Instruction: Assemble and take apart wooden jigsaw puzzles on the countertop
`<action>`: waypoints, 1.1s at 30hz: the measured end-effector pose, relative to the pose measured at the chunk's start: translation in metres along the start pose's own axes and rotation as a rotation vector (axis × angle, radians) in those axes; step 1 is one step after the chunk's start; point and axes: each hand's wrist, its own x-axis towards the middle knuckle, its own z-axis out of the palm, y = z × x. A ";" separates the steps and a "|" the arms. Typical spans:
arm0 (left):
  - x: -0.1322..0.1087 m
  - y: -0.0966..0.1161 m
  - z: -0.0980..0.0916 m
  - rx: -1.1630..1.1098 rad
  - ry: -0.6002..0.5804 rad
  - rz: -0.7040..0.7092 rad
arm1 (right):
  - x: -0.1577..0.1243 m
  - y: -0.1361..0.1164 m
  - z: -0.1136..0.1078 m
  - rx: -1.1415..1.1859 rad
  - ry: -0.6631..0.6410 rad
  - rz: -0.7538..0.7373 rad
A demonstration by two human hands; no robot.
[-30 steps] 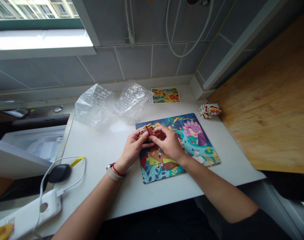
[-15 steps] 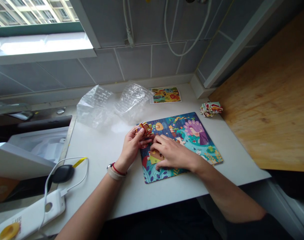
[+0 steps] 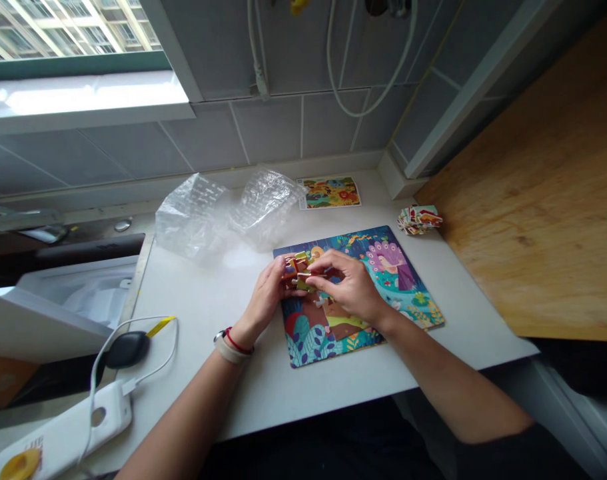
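We identify the work piece as a small cluster of jigsaw pieces [image 3: 296, 272], red, brown and pale green, held above the upper left part of a jigsaw board [image 3: 388, 257] at the centre of the frame. The left hand [image 3: 266, 300] cups the cluster from the left, with its fingers pressed together against it. The right hand [image 3: 348, 287] comes in from the right, its fingertips [image 3: 319, 275] pinching the cluster's pale-green edge. We judge the step in hand to be joining or turning these pieces over the board; the next move calls for an exact match of tabs and slots. Brown and yellow-green pieces [image 3: 340, 320] lie in the lower middle of the board, just below the hands. Beyond the board, a stack of loose pieces [image 3: 418, 220] sits on the white counter [image 3: 223, 393] at right, beside a wooden panel [image 3: 533, 200]. A printed picture card [image 3: 329, 192] lies above the board. Two clear plastic bags [image 3: 193, 217] [image 3: 266, 207] lie at upper centre-left; we can make out nothing inside them. At lower left, a white power bank [image 3: 68, 427] sits by a white cable [image 3: 96, 373].
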 end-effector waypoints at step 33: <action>0.002 0.001 -0.004 0.177 -0.051 -0.056 | -0.009 -0.023 -0.045 -0.832 -0.596 0.209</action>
